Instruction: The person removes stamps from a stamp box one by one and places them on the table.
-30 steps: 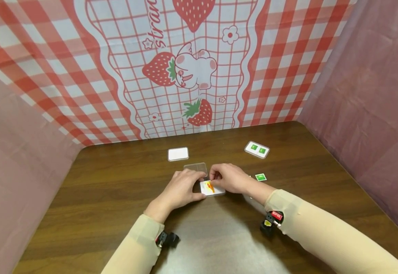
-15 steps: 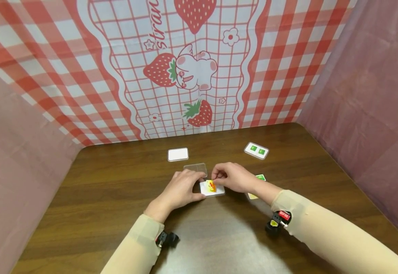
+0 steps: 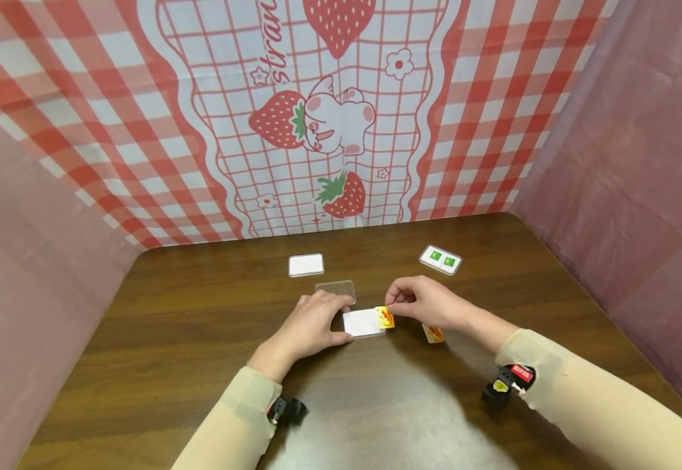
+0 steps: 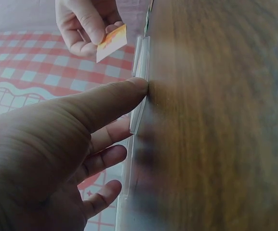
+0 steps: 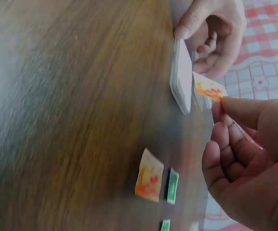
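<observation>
My left hand (image 3: 312,321) steadies a white rectangular card in a clear frame (image 3: 359,323), its thumb on the near edge and fingers at the far edge. Between thumb and index finger, my right hand (image 3: 429,305) pinches a small yellow-orange picture card (image 3: 384,317) just over the frame's right end. The left wrist view shows that picture card (image 4: 112,44) raised and tilted, apart from the frame. A clear plastic cover (image 3: 339,288) lies behind the left fingers. Under the right wrist rests another orange picture card (image 3: 433,333).
Further back on the wooden table (image 3: 200,365) lie a blank white framed card (image 3: 305,264) and a framed card with two green squares (image 3: 440,260). Small green cards (image 5: 173,186) show in the right wrist view. A checkered cloth (image 3: 481,98) hangs behind.
My right hand has moved right, taking the orange picture card from the middle of the white card to its right end. My left hand has stayed in place.
</observation>
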Available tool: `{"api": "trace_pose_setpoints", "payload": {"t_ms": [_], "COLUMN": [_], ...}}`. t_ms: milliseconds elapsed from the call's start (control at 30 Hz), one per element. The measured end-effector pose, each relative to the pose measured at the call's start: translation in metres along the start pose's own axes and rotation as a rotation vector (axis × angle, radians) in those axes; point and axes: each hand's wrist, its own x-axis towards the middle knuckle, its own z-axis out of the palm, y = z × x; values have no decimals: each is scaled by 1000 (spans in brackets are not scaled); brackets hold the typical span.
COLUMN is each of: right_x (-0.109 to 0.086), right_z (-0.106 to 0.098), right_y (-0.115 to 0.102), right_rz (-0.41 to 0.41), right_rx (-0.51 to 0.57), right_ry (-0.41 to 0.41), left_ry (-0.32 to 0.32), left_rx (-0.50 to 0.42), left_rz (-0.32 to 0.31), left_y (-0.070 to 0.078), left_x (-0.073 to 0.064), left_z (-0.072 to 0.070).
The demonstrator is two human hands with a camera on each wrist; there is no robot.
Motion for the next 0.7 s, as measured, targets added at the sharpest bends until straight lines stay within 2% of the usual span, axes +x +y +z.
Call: {"api": "trace_pose_setpoints", "payload": {"t_ms": [300,700], "right_x": [-18,-47], "right_z": [-23,-46], "right_y": [12,31], "right_rz": [21,98], "right_rx": [-14,-12], "right_ry": [53,55], "left_ry": [3,4], "left_rx": [-7,-2], "left_rz": [4,7], "left_y": [2,1], "left_x": [0,0], "left_z": [-1,1]}}
